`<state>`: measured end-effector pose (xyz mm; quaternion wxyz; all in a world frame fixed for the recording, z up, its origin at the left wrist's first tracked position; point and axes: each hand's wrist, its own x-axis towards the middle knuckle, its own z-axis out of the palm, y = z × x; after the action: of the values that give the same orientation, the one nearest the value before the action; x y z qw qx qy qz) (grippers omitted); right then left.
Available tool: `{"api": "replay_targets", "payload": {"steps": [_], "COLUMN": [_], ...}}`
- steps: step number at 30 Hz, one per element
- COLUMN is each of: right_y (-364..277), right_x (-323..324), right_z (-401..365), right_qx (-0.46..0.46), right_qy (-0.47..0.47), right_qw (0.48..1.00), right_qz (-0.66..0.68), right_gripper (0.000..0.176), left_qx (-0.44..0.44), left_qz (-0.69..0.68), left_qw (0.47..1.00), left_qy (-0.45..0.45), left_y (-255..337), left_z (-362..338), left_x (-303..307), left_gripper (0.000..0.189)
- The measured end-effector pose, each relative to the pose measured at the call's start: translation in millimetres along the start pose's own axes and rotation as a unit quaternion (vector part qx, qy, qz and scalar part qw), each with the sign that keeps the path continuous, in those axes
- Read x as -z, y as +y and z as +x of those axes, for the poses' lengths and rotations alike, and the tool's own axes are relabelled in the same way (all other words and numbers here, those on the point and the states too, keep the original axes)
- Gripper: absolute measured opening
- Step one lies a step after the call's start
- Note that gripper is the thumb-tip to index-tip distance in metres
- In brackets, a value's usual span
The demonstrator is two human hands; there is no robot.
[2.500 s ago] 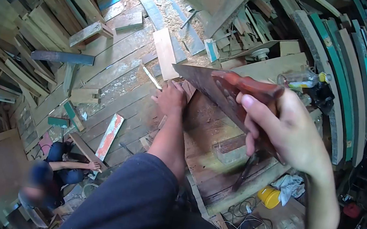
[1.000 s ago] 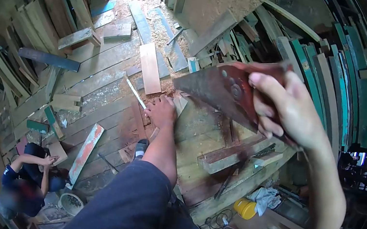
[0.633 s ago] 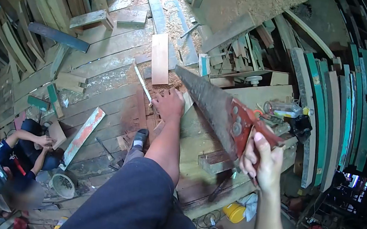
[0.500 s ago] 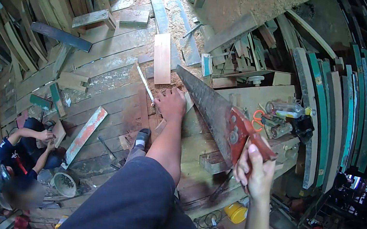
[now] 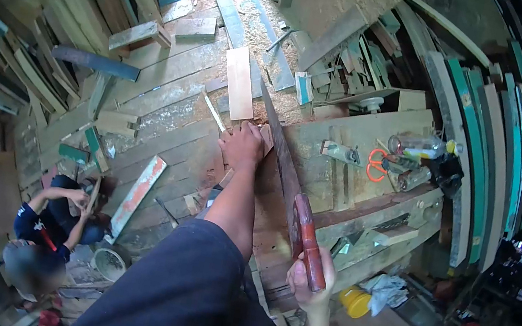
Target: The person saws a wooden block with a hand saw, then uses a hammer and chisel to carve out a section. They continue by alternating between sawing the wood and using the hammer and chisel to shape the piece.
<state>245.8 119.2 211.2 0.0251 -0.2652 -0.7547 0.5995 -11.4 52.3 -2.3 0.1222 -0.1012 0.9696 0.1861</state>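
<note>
A handsaw (image 5: pixel 282 167) with a reddish-brown handle is in my right hand (image 5: pixel 311 285), its blade edge-on and slanting up and left. Its tip reaches beside a pale wooden board (image 5: pixel 240 84). My left hand (image 5: pixel 242 146) presses down at the near end of that board, fingers spread over wood there; what lies beneath the palm is hidden. A thin pale strip (image 5: pixel 214 110) lies just left of my left hand. Right of the blade is a wooden workbench (image 5: pixel 378 131) bearing orange-handled scissors (image 5: pixel 377 166) and a clear bottle (image 5: pixel 411 145).
Another person (image 5: pixel 52 220) crouches at the lower left, holding a piece of wood, near a bucket (image 5: pixel 111 262). Planks lean along both sides. A red-and-white worn board (image 5: pixel 137 197) lies on the floor. A yellow container (image 5: pixel 355 302) stands below the bench.
The saw has turned from showing its broad side to nearly edge-on. My right hand has moved left and down. My left hand remains on the wood, and the view has shifted slightly.
</note>
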Motion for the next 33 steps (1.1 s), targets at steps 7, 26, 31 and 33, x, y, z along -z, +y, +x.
{"api": "replay_targets", "payload": {"steps": [7, 26, 31, 33], "right_y": [9, 45, 41, 41], "right_x": [0, 10, 7, 7], "right_z": [1, -23, -34, -37], "right_qx": [0.130, 0.148, 0.152, 0.152], "right_qy": [-0.020, 0.044, 0.058, 0.068], "right_qw": [0.989, 0.976, 0.974, 0.974], "right_qz": [-0.072, -0.154, -0.155, -0.154], "right_gripper": [0.026, 0.027, 0.024, 0.024], "left_qx": [0.003, 0.016, -0.005, -0.003], "left_qz": [0.043, 0.022, 0.043, 0.044], "left_qw": [0.999, 1.000, 0.998, 0.999], "left_qy": [0.007, 0.000, 0.039, 0.032], "left_y": [3, 8, -1, -2], "left_z": [-1, -3, -2, -1], "left_x": [2, 14, -2, -5], "left_gripper": [0.039, 0.045, 0.038, 0.038]}}
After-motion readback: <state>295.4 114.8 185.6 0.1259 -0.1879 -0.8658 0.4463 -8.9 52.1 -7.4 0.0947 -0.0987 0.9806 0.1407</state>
